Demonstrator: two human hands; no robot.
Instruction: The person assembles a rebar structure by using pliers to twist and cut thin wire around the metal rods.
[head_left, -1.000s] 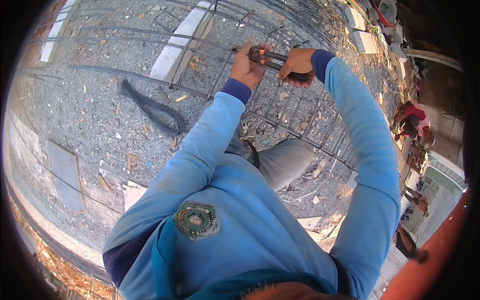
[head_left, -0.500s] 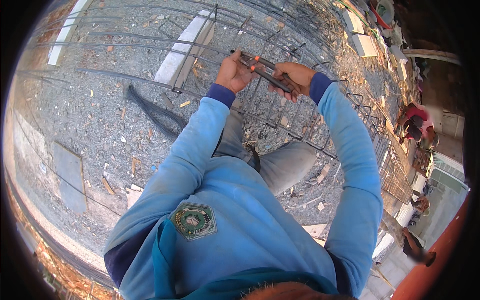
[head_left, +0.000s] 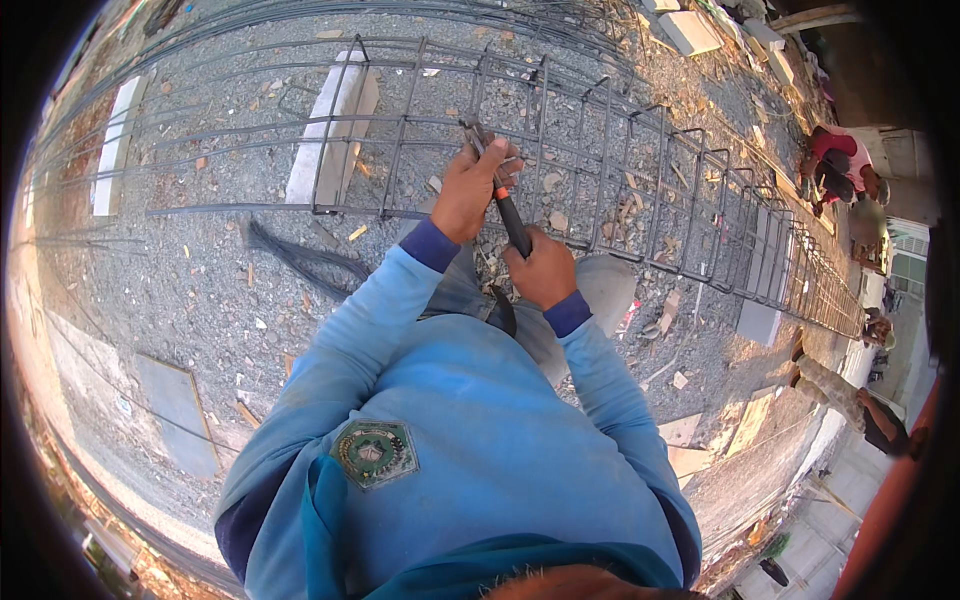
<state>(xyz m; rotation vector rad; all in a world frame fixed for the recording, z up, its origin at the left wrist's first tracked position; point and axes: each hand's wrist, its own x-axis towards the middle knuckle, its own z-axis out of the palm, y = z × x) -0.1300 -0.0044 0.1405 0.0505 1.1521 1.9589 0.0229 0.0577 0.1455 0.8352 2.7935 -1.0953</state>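
Note:
A pair of pincers (head_left: 512,222) with black handles and orange bands lies between my two hands, its metal head pointing up and away. My left hand (head_left: 468,188) is closed round the upper part, close to the head. Lower down, my right hand (head_left: 546,268) grips the handle end. Just beyond both hands stretches a long cage of steel reinforcing bars (head_left: 600,190) with square stirrups. The pincers' head overlaps the cage's bars in the picture; I cannot tell whether it touches them. A bundle of dark tie wire (head_left: 300,262) rests on the gravel, left of my hands.
A pale block (head_left: 318,160) sits under the bars on the left, and another block (head_left: 118,150) is farther left. A grey board (head_left: 178,410) lies at lower left. More blocks (head_left: 690,34) stand at the far right. Several people (head_left: 840,170) are along the right side.
My right hand has come down and inward, nearer my body. The pincers have swung from slanting sideways to pointing away from me. The view has shifted, showing more of the cage.

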